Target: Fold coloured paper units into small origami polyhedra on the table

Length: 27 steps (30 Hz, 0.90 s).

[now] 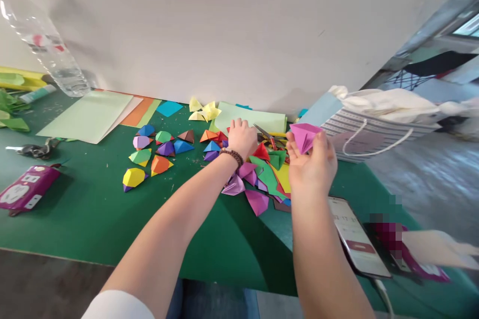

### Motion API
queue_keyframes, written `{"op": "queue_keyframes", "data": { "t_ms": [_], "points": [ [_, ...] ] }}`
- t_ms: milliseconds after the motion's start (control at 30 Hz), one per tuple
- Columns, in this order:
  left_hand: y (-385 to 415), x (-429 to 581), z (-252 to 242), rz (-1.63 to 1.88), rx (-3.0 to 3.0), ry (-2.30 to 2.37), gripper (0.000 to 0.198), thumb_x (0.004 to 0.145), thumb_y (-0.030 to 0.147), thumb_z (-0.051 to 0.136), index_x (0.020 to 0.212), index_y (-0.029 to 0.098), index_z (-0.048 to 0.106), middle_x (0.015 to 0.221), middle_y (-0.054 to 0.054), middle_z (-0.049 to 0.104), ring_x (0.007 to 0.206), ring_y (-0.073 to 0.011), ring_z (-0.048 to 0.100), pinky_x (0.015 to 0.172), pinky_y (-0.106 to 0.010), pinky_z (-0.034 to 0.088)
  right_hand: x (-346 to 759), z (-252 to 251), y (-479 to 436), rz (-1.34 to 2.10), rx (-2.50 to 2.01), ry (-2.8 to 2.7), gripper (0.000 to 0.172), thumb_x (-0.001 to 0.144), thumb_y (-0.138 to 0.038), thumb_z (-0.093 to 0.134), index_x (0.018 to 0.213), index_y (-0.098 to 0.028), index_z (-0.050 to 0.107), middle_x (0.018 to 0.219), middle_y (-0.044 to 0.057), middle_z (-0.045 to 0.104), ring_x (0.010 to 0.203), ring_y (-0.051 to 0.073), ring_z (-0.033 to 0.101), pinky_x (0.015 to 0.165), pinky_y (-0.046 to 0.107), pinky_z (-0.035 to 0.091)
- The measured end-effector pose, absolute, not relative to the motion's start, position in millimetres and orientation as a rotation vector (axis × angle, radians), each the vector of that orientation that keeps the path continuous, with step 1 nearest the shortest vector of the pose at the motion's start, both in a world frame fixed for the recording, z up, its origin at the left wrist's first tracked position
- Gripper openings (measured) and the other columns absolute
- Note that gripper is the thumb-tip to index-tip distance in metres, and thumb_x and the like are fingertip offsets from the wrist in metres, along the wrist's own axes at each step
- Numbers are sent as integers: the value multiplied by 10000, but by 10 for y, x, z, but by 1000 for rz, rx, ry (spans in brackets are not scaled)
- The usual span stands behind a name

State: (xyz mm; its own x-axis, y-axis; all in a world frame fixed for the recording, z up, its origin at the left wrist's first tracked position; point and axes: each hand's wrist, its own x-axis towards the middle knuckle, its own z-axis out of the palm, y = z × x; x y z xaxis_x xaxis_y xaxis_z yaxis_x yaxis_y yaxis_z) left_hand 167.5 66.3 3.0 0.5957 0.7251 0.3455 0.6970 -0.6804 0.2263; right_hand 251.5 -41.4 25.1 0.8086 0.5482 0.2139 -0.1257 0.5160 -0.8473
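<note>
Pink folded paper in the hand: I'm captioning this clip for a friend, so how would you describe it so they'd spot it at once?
Above the green mat, find the right hand, the one without the beaded bracelet. It holds up the pink folded paper at its fingertips, while the other folded pieces lie on the mat.

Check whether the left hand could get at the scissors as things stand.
Probably yes: the left hand sits right beside the scissors, with nothing apparent between them. The right hand, holding a pink origami piece, is beyond them.
</note>
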Motion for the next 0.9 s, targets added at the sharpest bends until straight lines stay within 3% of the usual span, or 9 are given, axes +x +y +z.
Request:
{"op": "queue_keyframes", "data": {
  "t_ms": [167, 267, 433, 533, 633, 767, 900],
  "points": [
    [811, 1667, -69, 364, 2726, 1326, 438, 897, 427, 421, 1057, 151, 721, 1255, -180, 608, 1322, -372, 366, 1131, -620, 124, 2503, 254, -401, 416, -929, -476, 407, 648, -496, 748, 904, -225, 584, 854, -36, 686, 746, 173, 724, 797, 331, 488],
    [814, 1685, -124, 347, 2727, 1318, 440, 905, 441, 405, 1034, 176, 732, 1198, -156, 654, 1323, -366, 372, 1134, -643, 77, 2494, 260, -397, 404, -924, -483, 429, 634, -494, 758, 913, -217, 587, 843, -31, 687, 730, 174, 722, 787, 327, 489],
    [794, 1661, -21, 498, 2560, 1240, 381, 903, 397, 456, 1016, 151, 723, 1150, -156, 680, 1235, -340, 485, 1127, -627, 150, 2511, 273, -404, 392, -938, -481, 418, 651, -493, 741, 925, -218, 584, 855, -24, 692, 732, 172, 720, 788, 330, 494],
    [769, 1519, 167, 580, 2462, 1197, 394, 934, 421, 410, 1101, 192, 684, 1184, -108, 673, 1119, -273, 585, 1085, -532, 319, 2563, 294, -418, 364, -933, -471, 385, 670, -487, 723, 912, -226, 577, 864, -33, 688, 743, 170, 720, 800, 337, 501],
    [708, 1251, 332, 852, 2232, 968, 360, 951, 368, 398, 1097, 178, 666, 1135, -74, 694, 1005, -183, 640, 904, -291, 486, 2620, 311, -432, 326, -921, -449, 342, 693, -483, 702, 891, -237, 570, 863, -48, 678, 751, 167, 722, 795, 335, 512],
    [603, 861, 409, 1158, 1952, 937, 308, 927, 351, 438, 980, 147, 662, 946, -61, 710, 794, -136, 648, 747, -237, 503, 2634, 308, -437, 289, -914, -442, 308, 725, -485, 684, 889, -251, 570, 887, -52, 677, 763, 154, 719, 803, 328, 522],
    [527, 627, 487, 1069, 1979, 957, 261, 890, 336, 499, 906, 143, 674, 843, -41, 693, 660, -109, 594, 663, -230, 481, 2579, 287, -429, 259, -919, -476, 308, 725, -472, 701, 906, -257, 577, 877, -57, 675, 757, 147, 717, 793, 316, 531]
  ]
}}
